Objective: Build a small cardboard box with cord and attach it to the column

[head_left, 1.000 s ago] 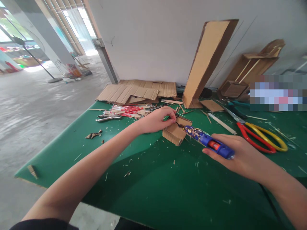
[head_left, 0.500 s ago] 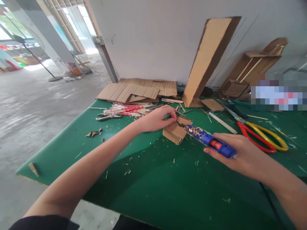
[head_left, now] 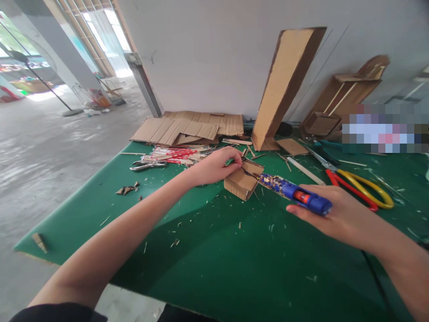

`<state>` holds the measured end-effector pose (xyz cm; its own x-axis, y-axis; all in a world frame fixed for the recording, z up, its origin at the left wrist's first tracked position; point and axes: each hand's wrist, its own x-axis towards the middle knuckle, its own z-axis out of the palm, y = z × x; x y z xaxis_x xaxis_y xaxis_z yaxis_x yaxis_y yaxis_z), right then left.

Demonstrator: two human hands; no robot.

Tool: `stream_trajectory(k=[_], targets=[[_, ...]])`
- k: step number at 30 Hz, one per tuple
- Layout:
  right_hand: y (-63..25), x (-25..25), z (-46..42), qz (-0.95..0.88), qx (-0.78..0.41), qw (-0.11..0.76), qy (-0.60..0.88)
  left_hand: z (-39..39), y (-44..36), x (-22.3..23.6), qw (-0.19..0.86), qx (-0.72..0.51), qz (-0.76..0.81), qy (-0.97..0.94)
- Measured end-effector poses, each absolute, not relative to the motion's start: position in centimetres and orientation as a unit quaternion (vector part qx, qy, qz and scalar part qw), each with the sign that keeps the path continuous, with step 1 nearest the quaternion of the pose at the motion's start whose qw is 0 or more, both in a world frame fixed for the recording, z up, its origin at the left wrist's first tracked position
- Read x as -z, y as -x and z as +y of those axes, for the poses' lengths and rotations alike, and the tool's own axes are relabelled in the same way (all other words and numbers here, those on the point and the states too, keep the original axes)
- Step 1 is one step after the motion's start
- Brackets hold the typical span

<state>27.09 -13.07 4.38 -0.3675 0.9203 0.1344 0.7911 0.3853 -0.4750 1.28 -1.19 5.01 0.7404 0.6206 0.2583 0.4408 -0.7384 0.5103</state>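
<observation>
Right hand (head_left: 338, 214): fingers wrapped around the rear of a blue tool (head_left: 284, 190), probably a glue gun; rigid, best held by that body, away from the tip.
Cardboard block (head_left: 238, 185): on the green worktop (head_left: 201, 268), between the hands; looks light, fairly stiff, crushable, best steadied by its sides.
Left hand (head_left: 217, 166): fingertips together at the block's far edge; cannot tell what they pinch.
Scissors (head_left: 332, 170): right of the block.
Tall cardboard piece (head_left: 284, 80): upright, tilted, by the wall.

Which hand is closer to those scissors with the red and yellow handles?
The right hand. It is just beside the scissors, holding the blue tool; the left hand is farther off, at the small cardboard box.
</observation>
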Motion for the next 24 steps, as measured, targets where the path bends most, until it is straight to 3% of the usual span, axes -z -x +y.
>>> stream_trajectory(k=[24], targets=[[-27.6, -4.4, -12.9, -0.793, -0.208, 0.208, 0.533, -0.6, -1.5, -4.9, 0.283, -0.206, 0.272, -0.896]])
